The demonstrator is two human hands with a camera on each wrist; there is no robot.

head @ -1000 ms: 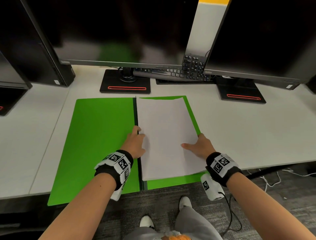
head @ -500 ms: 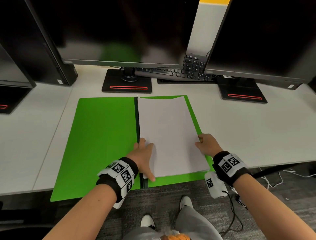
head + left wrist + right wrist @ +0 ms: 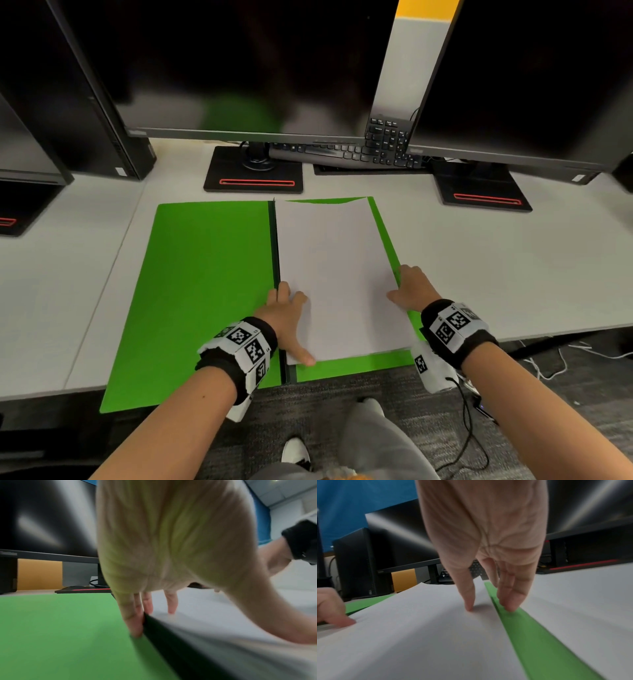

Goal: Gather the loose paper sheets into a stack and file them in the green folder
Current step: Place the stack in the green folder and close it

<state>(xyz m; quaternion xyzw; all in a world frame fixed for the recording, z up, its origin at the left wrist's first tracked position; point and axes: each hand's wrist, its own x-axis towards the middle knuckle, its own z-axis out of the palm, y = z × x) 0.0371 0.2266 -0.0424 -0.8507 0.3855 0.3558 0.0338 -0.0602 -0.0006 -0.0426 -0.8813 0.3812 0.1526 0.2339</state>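
The paper stack lies on the right leaf of the open green folder, against the spine. Since a second ago, the left hand has slid to the near-left corner, and the right hand to the right edge. Both sets of fingers are extended and pressing, gripping nothing. Squaring appears nearly complete. Sheet count is indiscernible.

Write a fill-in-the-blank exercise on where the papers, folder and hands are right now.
1. The paper stack lies on the ____ half of the open green folder.
2. The left hand rests at the stack's edge beside the folder's dark ____.
3. The right hand touches the stack's ____ edge.
4. Behind the folder, a black ____ lies under the monitors.

Missing words: right; spine; right; keyboard
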